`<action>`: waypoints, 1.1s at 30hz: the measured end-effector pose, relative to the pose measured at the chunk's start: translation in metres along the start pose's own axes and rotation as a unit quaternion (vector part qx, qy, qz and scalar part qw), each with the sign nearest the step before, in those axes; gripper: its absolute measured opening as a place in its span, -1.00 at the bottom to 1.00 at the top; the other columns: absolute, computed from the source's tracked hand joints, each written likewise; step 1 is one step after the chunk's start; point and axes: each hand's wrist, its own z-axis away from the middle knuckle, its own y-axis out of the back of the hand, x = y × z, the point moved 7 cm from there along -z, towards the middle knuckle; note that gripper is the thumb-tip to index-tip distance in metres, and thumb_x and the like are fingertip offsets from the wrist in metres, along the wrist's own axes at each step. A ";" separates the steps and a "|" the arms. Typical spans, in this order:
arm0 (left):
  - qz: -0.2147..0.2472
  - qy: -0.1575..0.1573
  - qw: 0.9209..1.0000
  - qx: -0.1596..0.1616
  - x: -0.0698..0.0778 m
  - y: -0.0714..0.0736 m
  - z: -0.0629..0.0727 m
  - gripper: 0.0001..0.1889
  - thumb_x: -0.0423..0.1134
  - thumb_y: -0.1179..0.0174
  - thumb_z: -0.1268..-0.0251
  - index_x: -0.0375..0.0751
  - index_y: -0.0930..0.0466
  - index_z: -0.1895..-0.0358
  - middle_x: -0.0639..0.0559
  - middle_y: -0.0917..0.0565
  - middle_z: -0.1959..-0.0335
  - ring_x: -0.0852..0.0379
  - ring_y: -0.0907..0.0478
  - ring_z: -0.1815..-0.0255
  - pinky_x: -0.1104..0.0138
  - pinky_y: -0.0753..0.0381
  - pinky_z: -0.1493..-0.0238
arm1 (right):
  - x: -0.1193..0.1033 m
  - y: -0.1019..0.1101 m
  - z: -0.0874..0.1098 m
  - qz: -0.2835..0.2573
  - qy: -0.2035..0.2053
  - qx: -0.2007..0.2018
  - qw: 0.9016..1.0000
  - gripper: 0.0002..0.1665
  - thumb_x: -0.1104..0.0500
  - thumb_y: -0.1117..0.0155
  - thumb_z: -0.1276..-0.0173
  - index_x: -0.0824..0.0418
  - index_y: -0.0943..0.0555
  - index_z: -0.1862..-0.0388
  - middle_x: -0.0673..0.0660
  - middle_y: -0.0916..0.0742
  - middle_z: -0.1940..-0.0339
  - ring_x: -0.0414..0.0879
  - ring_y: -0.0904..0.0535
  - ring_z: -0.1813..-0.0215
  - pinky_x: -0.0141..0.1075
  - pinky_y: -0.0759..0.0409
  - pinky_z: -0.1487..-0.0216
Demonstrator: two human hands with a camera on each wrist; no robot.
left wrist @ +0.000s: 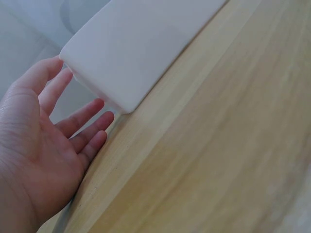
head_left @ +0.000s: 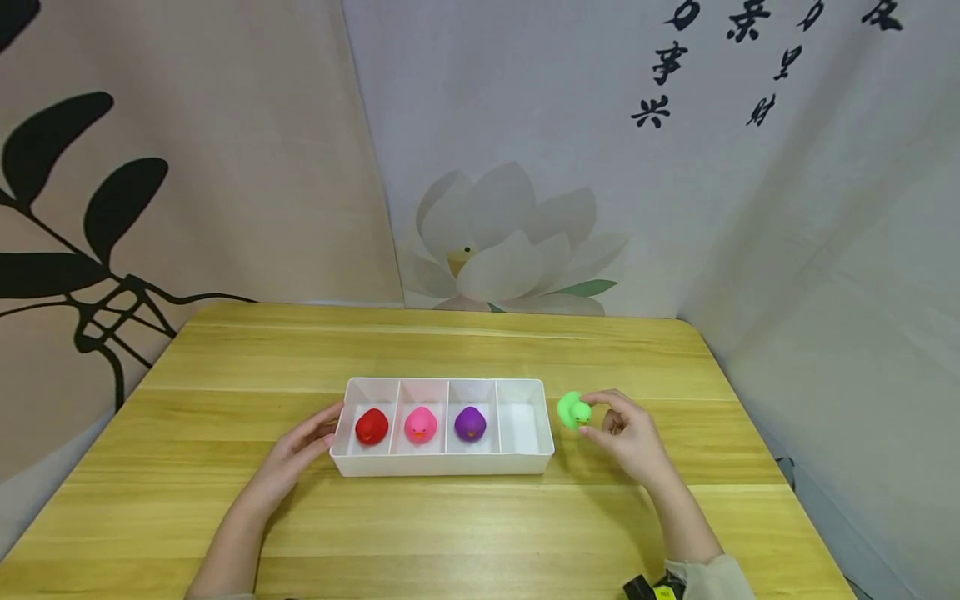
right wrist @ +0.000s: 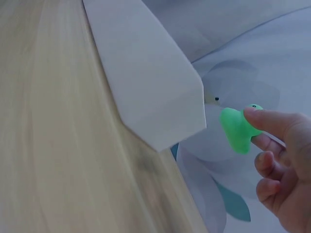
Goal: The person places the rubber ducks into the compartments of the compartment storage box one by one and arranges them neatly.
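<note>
A white tray (head_left: 442,465) with a row of compartments lies on the table. From the left, its compartments hold a red rubber duck (head_left: 372,427), a pink rubber duck (head_left: 421,425) and a purple rubber duck (head_left: 470,424); the rightmost one (head_left: 522,417) has nothing in it. My left hand (head_left: 298,446) touches the tray's left end, fingers extended along it in the left wrist view. Just off the right end, my right hand (head_left: 626,433) pinches a green rubber duck (head_left: 573,410) between thumb and fingers, raised over the table in the right wrist view.
The wooden table (head_left: 450,542) ends at a back edge against a curtain (head_left: 510,100) printed with a lotus and dark characters. Another cloth (head_left: 847,250) hangs along the right side. A black and yellow device (head_left: 654,589) sits at my right wrist.
</note>
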 end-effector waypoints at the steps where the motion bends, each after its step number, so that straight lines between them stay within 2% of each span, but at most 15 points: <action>1: 0.001 0.000 1.000 -0.001 0.000 0.000 0.000 -0.51 -0.29 0.00 -0.48 -0.27 -0.25 -0.41 -0.34 -0.41 -0.24 0.13 -0.43 -0.15 0.42 -0.45 -0.03 | 0.002 -0.002 -0.001 -0.004 0.000 0.000 1.000 -0.54 0.44 -0.45 -0.07 0.29 -0.61 0.00 0.17 -0.59 0.17 -0.21 -0.33 0.56 -0.41 -0.33 0.63; 4: 0.000 -0.002 1.000 0.000 0.000 0.000 0.000 -0.51 -0.29 0.00 -0.48 -0.26 -0.25 -0.41 -0.34 -0.42 -0.23 0.12 -0.43 -0.15 0.43 -0.44 -0.03 | 0.009 -0.007 -0.004 -0.016 -0.007 -0.002 1.000 -0.54 0.39 -0.48 -0.06 0.21 -0.63 0.01 0.11 -0.58 0.21 -0.21 -0.33 0.56 -0.42 -0.32 0.62; 9: -0.002 -0.002 1.000 0.001 0.000 0.000 0.001 -0.51 -0.28 0.00 -0.48 -0.25 -0.25 -0.42 -0.33 -0.42 -0.24 0.10 -0.43 -0.15 0.42 -0.44 -0.03 | 0.003 -0.018 -0.008 -0.032 0.000 -0.011 0.999 -0.55 0.31 -0.52 -0.04 0.14 -0.64 0.04 0.10 -0.55 0.31 -0.21 -0.33 0.56 -0.41 -0.31 0.63; 14: -0.005 0.002 1.000 0.002 0.000 0.000 0.001 -0.51 -0.27 0.00 -0.48 -0.24 -0.25 -0.42 -0.32 -0.41 -0.25 0.08 -0.42 -0.16 0.42 -0.44 -0.04 | 0.000 -0.031 -0.013 -0.033 0.003 -0.025 0.999 -0.55 0.30 -0.53 -0.02 0.13 -0.64 0.06 0.11 -0.57 0.31 -0.20 -0.34 0.56 -0.42 -0.28 0.67; 19: -0.006 0.002 1.000 0.001 0.001 0.000 0.001 -0.51 -0.27 0.00 -0.48 -0.26 -0.25 -0.42 -0.32 -0.41 -0.25 0.11 -0.42 -0.17 0.43 -0.43 -0.04 | 0.003 -0.045 -0.018 -0.026 -0.016 -0.043 0.999 -0.54 0.29 -0.54 -0.01 0.09 -0.65 0.07 0.20 -0.53 0.42 -0.19 -0.33 0.58 -0.44 -0.25 0.68; 23: -0.004 0.002 1.000 0.000 0.000 0.000 0.001 -0.51 -0.27 0.00 -0.48 -0.26 -0.25 -0.41 -0.32 -0.40 -0.26 0.08 -0.41 -0.18 0.43 -0.43 -0.04 | 0.006 -0.054 -0.023 -0.017 -0.038 -0.054 0.998 -0.55 0.30 -0.55 0.00 0.07 -0.65 0.08 0.30 -0.55 0.41 -0.18 -0.31 0.59 -0.45 -0.23 0.67; 25: -0.004 0.004 1.000 0.001 0.000 0.000 0.001 -0.51 -0.27 0.00 -0.48 -0.26 -0.25 -0.41 -0.31 -0.40 -0.26 0.07 -0.41 -0.18 0.43 -0.43 -0.05 | 0.006 -0.057 -0.025 -0.004 -0.042 -0.058 0.997 -0.55 0.29 -0.55 0.00 0.08 -0.65 0.09 0.25 -0.58 0.40 -0.19 -0.31 0.59 -0.44 -0.25 0.67; 29: -0.005 0.008 1.000 0.002 -0.001 0.000 0.001 -0.51 -0.26 0.00 -0.48 -0.25 -0.26 -0.41 -0.30 -0.40 -0.27 0.06 -0.41 -0.18 0.44 -0.42 -0.05 | 0.007 -0.064 -0.030 0.032 -0.034 -0.074 0.996 -0.56 0.28 -0.55 0.00 0.08 -0.65 0.10 0.00 -0.64 0.32 -0.20 -0.31 0.61 -0.40 -0.30 0.67; 33: -0.002 0.008 1.000 0.001 0.001 0.000 0.001 -0.51 -0.26 0.00 -0.48 -0.24 -0.25 -0.42 -0.30 -0.41 -0.26 0.05 -0.40 -0.19 0.43 -0.42 -0.05 | 0.010 -0.071 -0.034 0.077 -0.033 -0.095 0.992 -0.57 0.26 -0.55 0.00 0.04 -0.66 0.12 -0.09 -0.65 0.26 -0.21 -0.31 0.64 -0.37 -0.33 0.66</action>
